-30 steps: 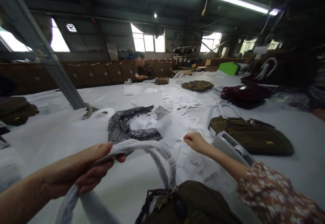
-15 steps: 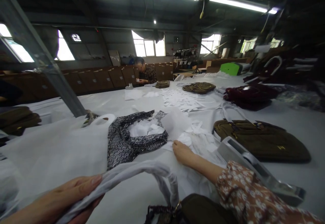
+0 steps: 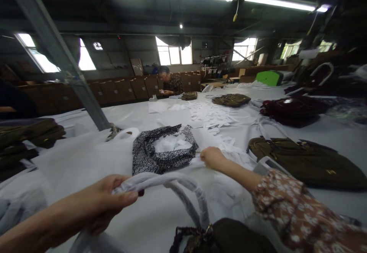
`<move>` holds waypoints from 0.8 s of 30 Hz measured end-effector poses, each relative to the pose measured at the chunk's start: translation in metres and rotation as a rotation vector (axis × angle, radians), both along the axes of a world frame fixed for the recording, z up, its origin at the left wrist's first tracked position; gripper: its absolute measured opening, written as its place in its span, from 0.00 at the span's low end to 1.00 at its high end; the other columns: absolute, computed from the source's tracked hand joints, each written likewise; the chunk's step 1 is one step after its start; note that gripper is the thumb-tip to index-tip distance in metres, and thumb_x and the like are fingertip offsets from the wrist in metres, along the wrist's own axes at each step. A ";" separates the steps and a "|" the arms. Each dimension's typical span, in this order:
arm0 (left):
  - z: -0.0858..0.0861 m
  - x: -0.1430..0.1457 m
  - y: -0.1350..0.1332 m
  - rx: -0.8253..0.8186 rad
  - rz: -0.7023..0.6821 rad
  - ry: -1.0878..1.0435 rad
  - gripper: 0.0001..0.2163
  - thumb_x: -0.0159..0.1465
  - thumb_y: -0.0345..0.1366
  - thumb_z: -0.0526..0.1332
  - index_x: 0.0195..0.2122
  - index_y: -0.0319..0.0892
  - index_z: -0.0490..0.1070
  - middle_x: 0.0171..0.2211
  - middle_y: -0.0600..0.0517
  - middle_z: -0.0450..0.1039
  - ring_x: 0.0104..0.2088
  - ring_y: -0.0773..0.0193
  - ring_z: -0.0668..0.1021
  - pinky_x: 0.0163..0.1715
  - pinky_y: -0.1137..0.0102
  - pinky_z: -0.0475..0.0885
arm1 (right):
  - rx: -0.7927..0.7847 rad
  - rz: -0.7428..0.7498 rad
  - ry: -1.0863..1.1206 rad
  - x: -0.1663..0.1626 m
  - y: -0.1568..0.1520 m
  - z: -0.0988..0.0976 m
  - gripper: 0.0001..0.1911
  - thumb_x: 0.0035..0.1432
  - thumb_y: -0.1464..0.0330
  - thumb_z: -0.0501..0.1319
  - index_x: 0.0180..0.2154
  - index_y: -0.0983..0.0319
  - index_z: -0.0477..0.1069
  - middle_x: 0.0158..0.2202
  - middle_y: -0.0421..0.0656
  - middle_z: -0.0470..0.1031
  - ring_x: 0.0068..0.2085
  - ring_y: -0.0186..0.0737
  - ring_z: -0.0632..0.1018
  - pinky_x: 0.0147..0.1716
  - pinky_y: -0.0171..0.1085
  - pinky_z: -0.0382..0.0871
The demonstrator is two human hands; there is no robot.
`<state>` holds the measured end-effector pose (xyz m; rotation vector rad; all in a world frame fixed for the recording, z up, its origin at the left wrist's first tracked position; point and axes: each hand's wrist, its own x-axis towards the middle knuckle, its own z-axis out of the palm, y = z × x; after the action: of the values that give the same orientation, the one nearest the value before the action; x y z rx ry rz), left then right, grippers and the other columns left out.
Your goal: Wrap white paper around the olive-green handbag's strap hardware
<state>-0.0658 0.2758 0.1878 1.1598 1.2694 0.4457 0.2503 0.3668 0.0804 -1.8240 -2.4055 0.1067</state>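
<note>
A person's left hand (image 3: 110,201) reaches in from the lower left, its grip closed around the white-wrapped handles (image 3: 174,177) of a dark olive bag (image 3: 241,237) — the bag sits at the bottom edge, just right of centre, partly cut off. The right hand (image 3: 214,158), fingers curled, is low over white paper pieces (image 3: 197,163); whether its grip holds one, I cannot tell. Just beyond the hands, a black-and-white patterned bag (image 3: 145,151) lies on the white tabletop (image 3: 156,216), white paper filling its opening. Another olive bag (image 3: 309,165) lies at right.
</note>
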 end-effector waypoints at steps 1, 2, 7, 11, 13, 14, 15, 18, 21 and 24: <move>0.004 0.004 0.004 -0.006 -0.047 -0.002 0.11 0.53 0.41 0.66 0.29 0.41 0.67 0.12 0.62 0.56 0.11 0.77 0.56 0.11 0.81 0.54 | 0.023 0.009 0.020 0.011 -0.005 0.013 0.11 0.56 0.73 0.55 0.26 0.65 0.75 0.27 0.48 0.76 0.32 0.42 0.75 0.32 0.35 0.63; 0.008 0.008 0.008 -0.007 -0.084 -0.018 0.11 0.53 0.40 0.65 0.28 0.40 0.66 0.13 0.61 0.57 0.12 0.77 0.58 0.13 0.81 0.55 | 0.053 0.019 0.052 0.021 -0.011 0.025 0.14 0.60 0.70 0.53 0.27 0.64 0.75 0.26 0.46 0.75 0.30 0.40 0.75 0.32 0.34 0.62; 0.009 0.028 0.020 -0.085 -0.049 -0.228 0.15 0.57 0.48 0.60 0.28 0.40 0.63 0.16 0.62 0.55 0.13 0.78 0.54 0.12 0.80 0.56 | 0.080 -0.007 0.922 0.040 -0.062 0.066 0.17 0.55 0.57 0.58 0.34 0.65 0.73 0.28 0.43 0.74 0.31 0.39 0.75 0.31 0.34 0.65; 0.007 0.042 0.018 -0.164 0.004 -0.382 0.14 0.61 0.46 0.55 0.30 0.39 0.65 0.17 0.60 0.58 0.13 0.78 0.56 0.13 0.80 0.57 | -0.133 0.039 1.492 0.009 -0.112 0.069 0.32 0.48 0.62 0.66 0.53 0.63 0.60 0.34 0.43 0.75 0.36 0.38 0.75 0.36 0.36 0.68; 0.008 0.046 0.013 -0.153 0.020 -0.398 0.11 0.62 0.41 0.55 0.31 0.38 0.65 0.18 0.58 0.59 0.13 0.78 0.58 0.13 0.80 0.57 | -0.295 0.056 1.507 -0.010 -0.133 0.064 0.29 0.53 0.60 0.61 0.54 0.65 0.60 0.32 0.43 0.75 0.26 0.32 0.72 0.28 0.33 0.67; 0.009 0.047 0.010 -0.135 0.034 -0.393 0.09 0.61 0.40 0.55 0.30 0.38 0.64 0.18 0.59 0.59 0.13 0.78 0.58 0.13 0.81 0.56 | -0.362 0.062 1.474 -0.018 -0.143 0.060 0.27 0.56 0.59 0.58 0.54 0.65 0.60 0.28 0.41 0.74 0.21 0.29 0.68 0.23 0.31 0.64; 0.010 0.047 0.007 -0.108 0.048 -0.383 0.09 0.61 0.40 0.56 0.30 0.39 0.63 0.18 0.59 0.59 0.13 0.79 0.57 0.12 0.81 0.54 | -0.391 0.075 1.425 -0.026 -0.151 0.056 0.25 0.58 0.59 0.55 0.54 0.65 0.60 0.25 0.39 0.72 0.18 0.28 0.64 0.19 0.30 0.61; 0.012 0.048 -0.005 -0.018 0.074 -0.328 0.10 0.59 0.42 0.58 0.30 0.42 0.61 0.16 0.61 0.57 0.12 0.79 0.53 0.11 0.82 0.47 | -0.279 0.155 1.281 -0.043 -0.169 0.046 0.25 0.60 0.62 0.53 0.58 0.60 0.54 0.22 0.35 0.71 0.19 0.29 0.65 0.19 0.29 0.59; 0.014 0.049 -0.015 0.026 0.068 -0.275 0.12 0.57 0.45 0.60 0.30 0.42 0.61 0.16 0.62 0.55 0.11 0.79 0.51 0.11 0.81 0.45 | -0.234 0.143 1.269 -0.057 -0.173 0.039 0.18 0.59 0.60 0.53 0.49 0.61 0.64 0.22 0.36 0.69 0.18 0.29 0.67 0.17 0.28 0.58; 0.016 0.051 -0.023 0.029 0.078 -0.252 0.17 0.56 0.51 0.59 0.26 0.42 0.59 0.15 0.62 0.54 0.11 0.79 0.51 0.10 0.80 0.47 | -0.362 -0.091 1.420 -0.073 -0.166 0.031 0.21 0.57 0.52 0.52 0.31 0.64 0.69 0.15 0.32 0.57 0.11 0.27 0.60 0.10 0.29 0.51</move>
<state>-0.0143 0.2524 0.2043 1.0446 1.0937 0.6492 0.1770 0.2010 0.1110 -1.1504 -1.2789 1.3419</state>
